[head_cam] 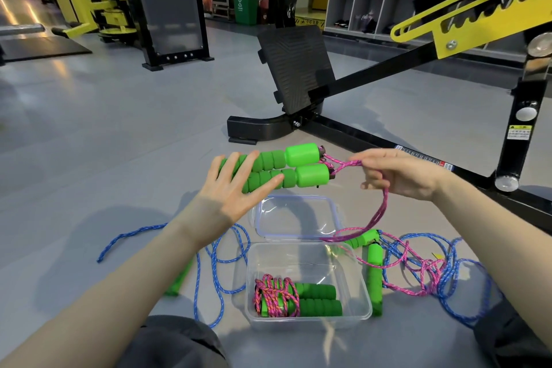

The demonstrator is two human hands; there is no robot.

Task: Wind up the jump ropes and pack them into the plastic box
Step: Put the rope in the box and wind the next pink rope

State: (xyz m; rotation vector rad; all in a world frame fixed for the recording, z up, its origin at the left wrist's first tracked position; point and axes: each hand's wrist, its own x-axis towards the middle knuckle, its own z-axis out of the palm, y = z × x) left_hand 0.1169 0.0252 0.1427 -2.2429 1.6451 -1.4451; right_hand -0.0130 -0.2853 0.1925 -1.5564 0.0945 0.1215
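head view: a pair of green handles [286,166] is held side by side in the air above the floor, laid against the left hand [236,185], whose fingers are spread wide and straight across the ribbed foam grips; whether the thumb is tucked behind cannot be told. a pink rope [379,215] runs out from the ends of the handles and is pinched just beside them by the right hand [400,173], with the fingers curled round the strands. from that grip a doubled length of the rope hangs down and trails onto the floor, where it is tangled with a blue rope [221,263] to the right of the plastic box [301,244]. the box is set open on the grey floor between the person's knees, below the hands. inside it a wound rope [276,296] is laid, its pink cord wrapped round two green grips. the clear lid [298,218] is placed flat just beyond the box. two loose handles [375,278] are seen just beside the box's right wall. a black bench frame [298,69] is seen farther back
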